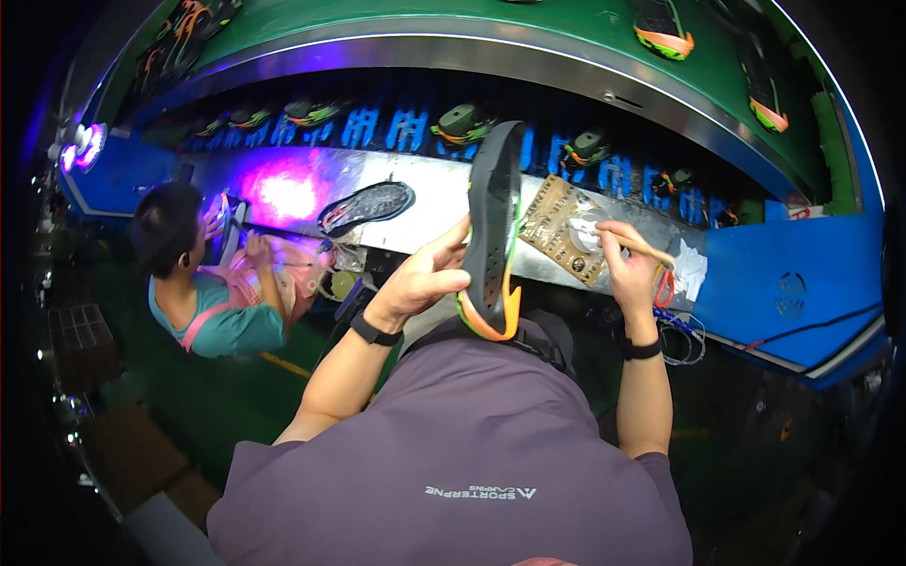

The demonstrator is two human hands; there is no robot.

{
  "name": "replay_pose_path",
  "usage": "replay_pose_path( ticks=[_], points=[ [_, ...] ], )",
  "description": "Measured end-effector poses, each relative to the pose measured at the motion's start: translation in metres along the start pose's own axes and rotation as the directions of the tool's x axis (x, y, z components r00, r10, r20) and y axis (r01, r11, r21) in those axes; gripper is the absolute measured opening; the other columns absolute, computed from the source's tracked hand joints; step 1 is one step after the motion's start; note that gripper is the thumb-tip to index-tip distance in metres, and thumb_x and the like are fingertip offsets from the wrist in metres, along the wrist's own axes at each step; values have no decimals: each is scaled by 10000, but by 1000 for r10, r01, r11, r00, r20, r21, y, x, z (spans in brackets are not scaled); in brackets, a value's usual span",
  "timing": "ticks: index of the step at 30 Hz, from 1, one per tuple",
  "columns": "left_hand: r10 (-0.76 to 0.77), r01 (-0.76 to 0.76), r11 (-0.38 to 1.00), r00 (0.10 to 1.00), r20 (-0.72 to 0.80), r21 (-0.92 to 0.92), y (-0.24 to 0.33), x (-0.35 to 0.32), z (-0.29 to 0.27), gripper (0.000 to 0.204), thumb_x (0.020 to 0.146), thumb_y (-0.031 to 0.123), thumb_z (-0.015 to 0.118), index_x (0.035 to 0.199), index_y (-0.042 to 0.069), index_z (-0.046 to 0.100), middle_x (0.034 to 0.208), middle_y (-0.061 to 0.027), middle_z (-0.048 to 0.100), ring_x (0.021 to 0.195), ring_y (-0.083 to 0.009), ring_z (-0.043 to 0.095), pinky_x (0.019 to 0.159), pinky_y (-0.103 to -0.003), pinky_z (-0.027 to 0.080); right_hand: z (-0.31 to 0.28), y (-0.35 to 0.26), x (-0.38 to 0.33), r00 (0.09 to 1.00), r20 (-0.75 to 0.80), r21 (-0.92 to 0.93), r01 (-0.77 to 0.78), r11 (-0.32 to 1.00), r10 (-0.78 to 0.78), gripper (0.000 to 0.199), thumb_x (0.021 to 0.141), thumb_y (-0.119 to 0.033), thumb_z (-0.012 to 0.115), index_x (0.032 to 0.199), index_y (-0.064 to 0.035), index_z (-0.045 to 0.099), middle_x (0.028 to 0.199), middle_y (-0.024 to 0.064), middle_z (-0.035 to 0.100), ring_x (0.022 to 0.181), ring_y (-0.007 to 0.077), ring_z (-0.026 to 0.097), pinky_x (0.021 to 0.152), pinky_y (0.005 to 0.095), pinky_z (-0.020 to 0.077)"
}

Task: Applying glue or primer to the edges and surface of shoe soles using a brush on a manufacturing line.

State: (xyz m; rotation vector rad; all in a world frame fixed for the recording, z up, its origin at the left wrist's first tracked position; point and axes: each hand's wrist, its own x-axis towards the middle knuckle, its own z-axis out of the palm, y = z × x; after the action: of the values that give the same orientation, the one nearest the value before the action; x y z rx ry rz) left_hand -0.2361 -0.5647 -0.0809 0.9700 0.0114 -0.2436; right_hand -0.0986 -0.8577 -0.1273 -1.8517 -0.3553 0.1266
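Note:
My left hand (422, 285) is wrapped round the edge of a shoe sole (491, 212), black inside with an orange and green tip, held upright in front of my body. The tip points towards me. To the right, my right hand (626, 264) grips a brush (649, 249) by its pale wooden handle. The brush's head is over a small whitish dish (583, 233), and I cannot make out its bristles. Beneath the dish lies a piece of brown printed cardboard (547, 219) on the metal bench (439, 193). A second, dark sole (366, 208) lies on the bench left of my left hand.
A person (222, 283) in a teal top and pink apron works at the bench on my left. Behind the bench, several shoe parts (462, 124) stand on a blue rack. Above runs a green conveyor (528, 33) with more soles. Crumpled white paper (692, 272) lies at right.

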Motion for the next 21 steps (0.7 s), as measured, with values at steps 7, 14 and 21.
replay_pose_path(
  ticks=[7, 14, 21],
  points=[
    [-229, 239, 967, 967, 109, -92, -5, -17, -5, 935, 834, 283, 754, 1547, -100, 286, 1566, -174, 408, 1444, -248, 401, 1213, -358, 268, -15, 120, 12, 994, -50, -447, -109, 888, 97, 187, 915, -231, 667, 953, -58, 726, 740, 182, 686, 702, 340, 695, 649, 398, 526],
    [-235, 247, 967, 960, 153, -68, 4, -13, -3, 931, 864, 303, 748, 1566, -74, 267, 1551, -162, 424, 1427, -235, 419, 1187, -356, 317, -10, 131, 10, 996, -74, -437, -73, 897, 45, 173, 914, -212, 662, 961, -61, 732, 843, 190, 721, 791, 358, 709, 679, 402, 534],
    [-170, 165, 953, 985, 1, -255, -5, -1, -7, 945, 867, 140, 698, 1629, 42, 147, 1456, -110, 509, 1117, -122, 556, 842, -217, 463, -18, 126, 1, 996, -93, -371, -30, 928, -5, 132, 932, -113, 654, 1005, -23, 716, 899, 132, 710, 761, 212, 664, 677, 312, 513]
  ],
)
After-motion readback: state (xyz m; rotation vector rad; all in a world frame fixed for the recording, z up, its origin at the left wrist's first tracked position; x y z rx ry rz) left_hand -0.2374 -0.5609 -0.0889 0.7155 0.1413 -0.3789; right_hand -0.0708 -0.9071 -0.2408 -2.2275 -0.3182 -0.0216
